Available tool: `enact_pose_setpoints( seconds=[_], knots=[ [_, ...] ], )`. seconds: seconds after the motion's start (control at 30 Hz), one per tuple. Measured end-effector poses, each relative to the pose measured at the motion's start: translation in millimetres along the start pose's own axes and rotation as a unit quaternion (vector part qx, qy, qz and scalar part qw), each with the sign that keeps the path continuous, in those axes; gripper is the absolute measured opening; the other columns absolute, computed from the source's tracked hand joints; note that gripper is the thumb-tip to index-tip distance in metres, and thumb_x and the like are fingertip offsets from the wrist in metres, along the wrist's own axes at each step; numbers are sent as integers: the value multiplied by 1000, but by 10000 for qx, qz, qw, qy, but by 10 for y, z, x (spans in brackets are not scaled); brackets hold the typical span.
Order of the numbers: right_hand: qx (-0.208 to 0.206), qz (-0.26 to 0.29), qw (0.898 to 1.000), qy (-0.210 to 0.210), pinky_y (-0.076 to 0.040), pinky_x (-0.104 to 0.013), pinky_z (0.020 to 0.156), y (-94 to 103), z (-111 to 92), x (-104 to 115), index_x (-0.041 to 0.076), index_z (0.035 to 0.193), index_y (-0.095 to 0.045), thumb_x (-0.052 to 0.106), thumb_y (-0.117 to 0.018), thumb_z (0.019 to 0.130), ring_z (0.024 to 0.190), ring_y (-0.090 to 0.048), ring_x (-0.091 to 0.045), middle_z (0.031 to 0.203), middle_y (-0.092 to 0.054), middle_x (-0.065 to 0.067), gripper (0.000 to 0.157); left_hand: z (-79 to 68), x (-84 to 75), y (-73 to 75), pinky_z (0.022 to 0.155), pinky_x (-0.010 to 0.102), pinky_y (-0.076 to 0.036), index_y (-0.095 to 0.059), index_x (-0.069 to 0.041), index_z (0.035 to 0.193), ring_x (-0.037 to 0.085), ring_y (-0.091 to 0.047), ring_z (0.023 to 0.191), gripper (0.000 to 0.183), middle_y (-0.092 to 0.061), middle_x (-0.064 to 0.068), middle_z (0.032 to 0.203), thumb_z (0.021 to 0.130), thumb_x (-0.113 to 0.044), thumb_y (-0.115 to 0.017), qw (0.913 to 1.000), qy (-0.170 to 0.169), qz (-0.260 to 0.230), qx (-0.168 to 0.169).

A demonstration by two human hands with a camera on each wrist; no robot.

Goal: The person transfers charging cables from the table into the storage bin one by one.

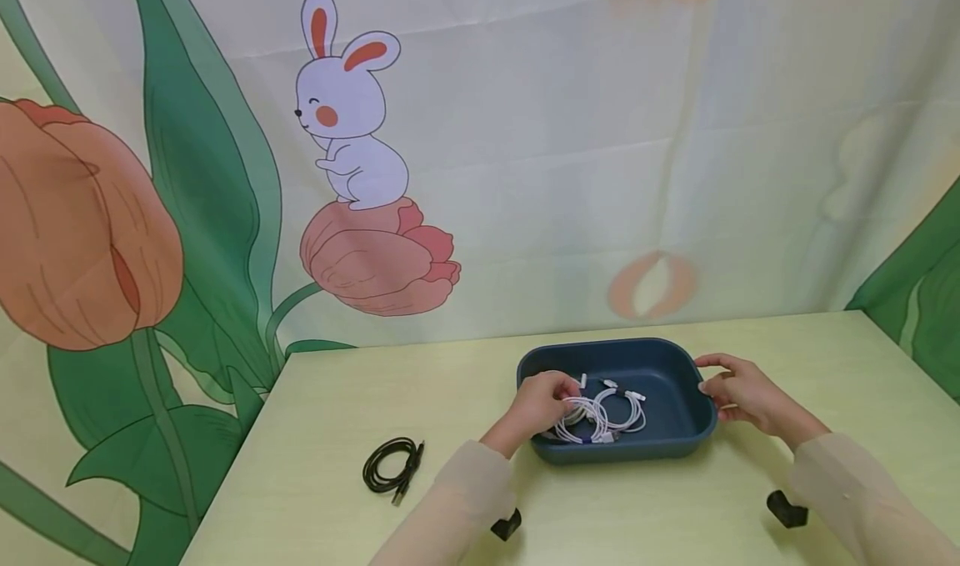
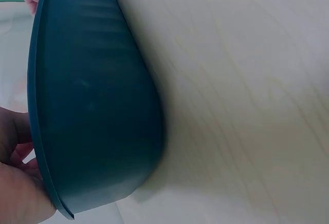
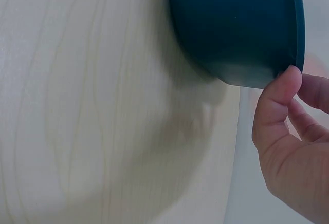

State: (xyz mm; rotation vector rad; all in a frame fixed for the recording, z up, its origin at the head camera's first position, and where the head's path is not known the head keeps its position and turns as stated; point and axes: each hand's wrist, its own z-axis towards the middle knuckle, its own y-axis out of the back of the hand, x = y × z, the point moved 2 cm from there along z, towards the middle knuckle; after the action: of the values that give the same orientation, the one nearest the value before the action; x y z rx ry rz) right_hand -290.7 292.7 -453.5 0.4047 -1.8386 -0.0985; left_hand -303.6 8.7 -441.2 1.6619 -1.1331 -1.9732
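Note:
A dark blue rectangular basin (image 1: 678, 448) stands on the table, seen in the head view. Coiled white cables (image 1: 628, 423) lie inside it, at the left and middle. My left hand (image 1: 537, 403) reaches over the basin's left end, and its fingers pinch a white cable coil (image 1: 581, 433); the fingertips are partly hidden. At the right end of the basin, my right hand (image 1: 746, 395) touches the rim with thumb and index finger, the other fingers loosely bent. The right wrist view shows the thumb (image 3: 288, 82) against the basin's edge.
A coiled black cable (image 1: 393, 468) lies on the light wooden table (image 1: 315, 433), left of the basin. Behind the table hangs a printed cloth (image 1: 525, 174) with a rabbit and tulips. Small black pieces (image 1: 787, 509) show beneath both sleeves.

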Motion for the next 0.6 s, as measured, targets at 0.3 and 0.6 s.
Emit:
enact_pose_setpoints(
  seconds=[0.3, 0.6],
  knots=[
    [13, 10, 10000, 3, -46, -26, 53, 6, 11, -12, 2, 134, -24, 12, -47, 89, 55, -49, -12, 77, -50, -3, 52, 45, 4, -24, 58, 16, -36, -64, -6, 79, 7, -45, 65, 5, -53, -2, 69, 77, -1, -63, 9991, -13, 304, 310],
    [-6, 0, 10000, -29, -46, -26, 54, 4, 11, -8, 2, 134, -25, 11, -47, 88, 57, -50, -12, 77, -49, -3, 52, 50, 15, -23, 58, 17, -36, -65, -7, 80, 8, -45, 67, 6, -56, -2, 71, 76, -3, -64, 9966, -45, 560, 609]
  ],
)
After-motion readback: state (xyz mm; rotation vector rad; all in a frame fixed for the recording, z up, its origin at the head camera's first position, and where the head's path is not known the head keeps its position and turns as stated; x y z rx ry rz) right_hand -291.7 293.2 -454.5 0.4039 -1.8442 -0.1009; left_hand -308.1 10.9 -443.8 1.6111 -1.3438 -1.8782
